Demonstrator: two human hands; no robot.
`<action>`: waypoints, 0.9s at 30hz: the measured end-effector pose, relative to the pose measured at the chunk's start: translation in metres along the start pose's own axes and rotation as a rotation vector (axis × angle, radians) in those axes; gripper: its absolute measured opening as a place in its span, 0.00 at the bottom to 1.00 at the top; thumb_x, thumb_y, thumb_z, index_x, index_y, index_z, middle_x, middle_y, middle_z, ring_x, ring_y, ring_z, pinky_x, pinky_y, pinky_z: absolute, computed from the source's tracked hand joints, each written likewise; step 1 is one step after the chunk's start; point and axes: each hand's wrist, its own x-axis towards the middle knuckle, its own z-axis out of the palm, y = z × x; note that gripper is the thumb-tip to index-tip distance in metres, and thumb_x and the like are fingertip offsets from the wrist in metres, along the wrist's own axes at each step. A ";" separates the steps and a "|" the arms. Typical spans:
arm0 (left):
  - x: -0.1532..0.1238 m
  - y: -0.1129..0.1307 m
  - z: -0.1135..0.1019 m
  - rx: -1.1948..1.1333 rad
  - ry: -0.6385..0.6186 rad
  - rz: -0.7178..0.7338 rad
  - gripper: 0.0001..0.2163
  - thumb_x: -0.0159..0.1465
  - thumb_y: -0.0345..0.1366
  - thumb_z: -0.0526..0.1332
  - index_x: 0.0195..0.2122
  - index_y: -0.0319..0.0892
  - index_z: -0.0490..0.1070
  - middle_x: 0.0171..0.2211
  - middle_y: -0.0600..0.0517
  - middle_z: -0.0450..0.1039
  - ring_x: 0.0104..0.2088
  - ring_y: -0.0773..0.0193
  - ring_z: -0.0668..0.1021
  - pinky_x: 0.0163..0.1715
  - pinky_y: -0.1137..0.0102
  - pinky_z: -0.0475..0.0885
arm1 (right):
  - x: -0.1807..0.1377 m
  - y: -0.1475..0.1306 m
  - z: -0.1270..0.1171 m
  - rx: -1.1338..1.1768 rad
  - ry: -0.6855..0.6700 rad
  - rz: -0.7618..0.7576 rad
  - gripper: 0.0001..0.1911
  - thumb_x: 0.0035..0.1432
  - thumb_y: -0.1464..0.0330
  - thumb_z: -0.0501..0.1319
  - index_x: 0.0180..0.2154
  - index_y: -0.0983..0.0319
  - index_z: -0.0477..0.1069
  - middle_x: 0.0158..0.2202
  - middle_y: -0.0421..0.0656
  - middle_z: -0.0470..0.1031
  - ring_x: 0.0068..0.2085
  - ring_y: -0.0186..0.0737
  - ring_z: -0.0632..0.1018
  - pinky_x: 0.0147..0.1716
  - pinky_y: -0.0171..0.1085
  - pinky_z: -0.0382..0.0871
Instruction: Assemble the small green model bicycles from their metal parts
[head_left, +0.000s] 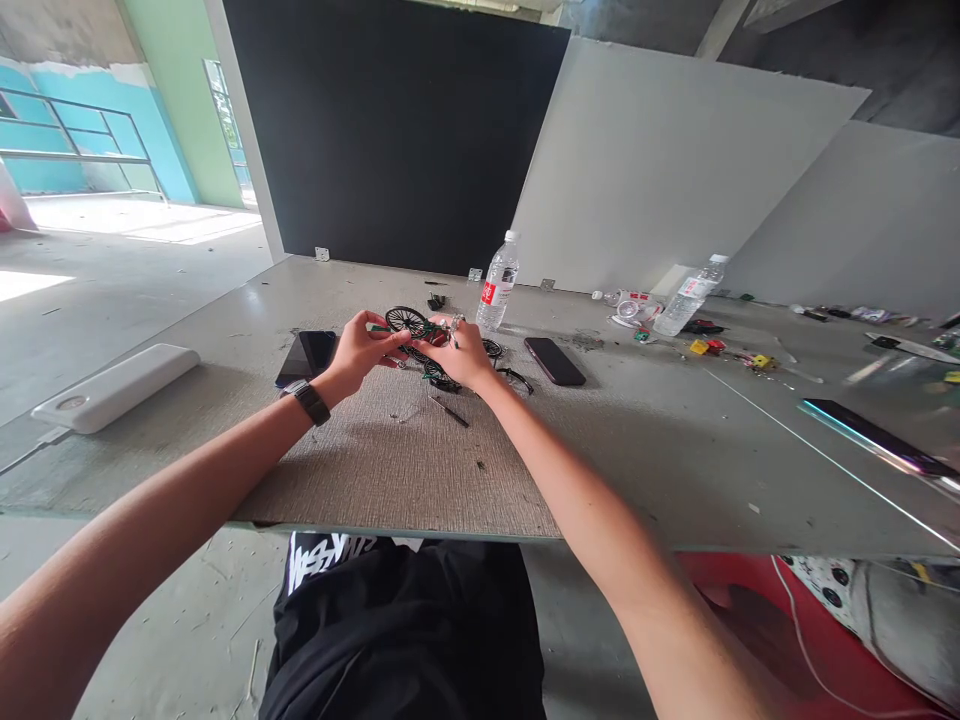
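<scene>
A small model bicycle with a black spoked wheel (406, 320) and dark green parts is held above the table between my two hands. My left hand (363, 352), with a dark watch on the wrist, pinches it at the wheel side. Closed around the frame side is my right hand (461, 354), whose fingers partly hide the bicycle. Beneath and beside the hands lie more black wheels (492, 348) and a curved black part (517, 380). A thin dark screwdriver-like tool (453, 412) rests on the table nearer to me.
A white power bank (120, 388) with a cable lies left, beside a dark phone (306, 357). Another phone (555, 361) lies right of my hands. A water bottle (498, 285) stands behind; a second bottle (690, 298) and colourful small parts (706, 347) are farther right. A black panel (397, 130) rises behind.
</scene>
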 end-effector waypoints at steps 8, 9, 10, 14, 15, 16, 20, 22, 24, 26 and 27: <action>0.002 0.005 -0.003 0.288 -0.047 0.160 0.19 0.57 0.43 0.72 0.46 0.39 0.76 0.30 0.47 0.82 0.28 0.58 0.83 0.24 0.69 0.73 | 0.000 0.002 -0.003 -0.038 -0.066 -0.027 0.11 0.60 0.61 0.66 0.29 0.59 0.69 0.24 0.37 0.72 0.28 0.35 0.68 0.30 0.37 0.56; 0.002 0.004 -0.004 0.312 -0.041 0.174 0.17 0.57 0.43 0.71 0.44 0.39 0.77 0.29 0.47 0.82 0.29 0.59 0.83 0.25 0.69 0.73 | -0.001 0.003 -0.004 -0.045 -0.070 -0.029 0.11 0.60 0.61 0.65 0.30 0.59 0.70 0.24 0.36 0.71 0.28 0.35 0.69 0.30 0.37 0.56; 0.003 0.004 -0.005 0.336 -0.030 0.187 0.16 0.57 0.42 0.71 0.43 0.40 0.78 0.29 0.47 0.82 0.29 0.59 0.83 0.25 0.69 0.73 | -0.001 0.003 -0.005 -0.052 -0.072 -0.031 0.10 0.60 0.62 0.65 0.30 0.59 0.70 0.24 0.36 0.71 0.28 0.35 0.69 0.30 0.37 0.55; 0.002 0.005 -0.006 0.440 0.017 0.221 0.12 0.56 0.41 0.71 0.37 0.40 0.79 0.28 0.49 0.82 0.26 0.62 0.80 0.23 0.69 0.73 | -0.001 0.001 -0.007 -0.060 -0.087 -0.038 0.10 0.61 0.62 0.65 0.29 0.58 0.69 0.25 0.37 0.73 0.28 0.35 0.70 0.30 0.37 0.56; 0.001 0.007 -0.006 0.455 0.022 0.222 0.11 0.56 0.41 0.71 0.36 0.40 0.79 0.27 0.49 0.82 0.25 0.62 0.79 0.23 0.69 0.72 | -0.001 0.001 -0.007 -0.058 -0.091 -0.040 0.10 0.61 0.62 0.65 0.30 0.58 0.70 0.25 0.37 0.73 0.28 0.36 0.70 0.30 0.37 0.57; 0.000 0.008 -0.005 0.460 0.024 0.220 0.11 0.56 0.40 0.71 0.36 0.40 0.79 0.26 0.49 0.81 0.24 0.62 0.79 0.22 0.69 0.72 | -0.001 0.000 -0.007 -0.055 -0.095 -0.041 0.10 0.61 0.62 0.65 0.30 0.58 0.70 0.26 0.37 0.74 0.28 0.36 0.71 0.31 0.37 0.57; -0.002 0.013 -0.005 0.439 0.039 0.207 0.14 0.54 0.38 0.72 0.41 0.39 0.80 0.25 0.50 0.80 0.22 0.63 0.78 0.21 0.69 0.71 | -0.001 0.001 -0.008 -0.049 -0.098 -0.061 0.10 0.60 0.61 0.65 0.30 0.58 0.70 0.26 0.37 0.74 0.29 0.36 0.71 0.31 0.37 0.58; -0.002 0.014 -0.005 0.441 0.050 0.223 0.14 0.54 0.38 0.72 0.41 0.40 0.80 0.25 0.50 0.80 0.21 0.63 0.78 0.20 0.70 0.71 | 0.000 0.002 -0.008 -0.050 -0.100 -0.076 0.10 0.60 0.61 0.65 0.30 0.58 0.70 0.26 0.36 0.74 0.29 0.36 0.71 0.31 0.37 0.58; -0.002 0.013 -0.006 0.443 0.056 0.257 0.12 0.54 0.38 0.72 0.38 0.41 0.81 0.25 0.50 0.80 0.21 0.65 0.77 0.20 0.70 0.70 | 0.000 0.003 -0.008 -0.049 -0.106 -0.081 0.10 0.61 0.61 0.65 0.30 0.58 0.70 0.27 0.37 0.74 0.30 0.37 0.72 0.32 0.37 0.59; -0.002 0.013 -0.007 0.440 0.054 0.278 0.10 0.55 0.39 0.72 0.37 0.41 0.81 0.25 0.51 0.80 0.21 0.66 0.76 0.20 0.71 0.69 | 0.000 0.004 -0.008 -0.049 -0.115 -0.075 0.09 0.61 0.61 0.65 0.31 0.57 0.70 0.28 0.38 0.75 0.31 0.38 0.73 0.32 0.38 0.60; -0.002 0.013 -0.007 0.439 0.054 0.278 0.10 0.55 0.39 0.72 0.37 0.42 0.81 0.25 0.51 0.80 0.21 0.66 0.76 0.20 0.71 0.69 | 0.000 0.004 -0.008 -0.050 -0.118 -0.071 0.09 0.61 0.61 0.65 0.31 0.57 0.70 0.29 0.38 0.75 0.32 0.39 0.73 0.33 0.38 0.60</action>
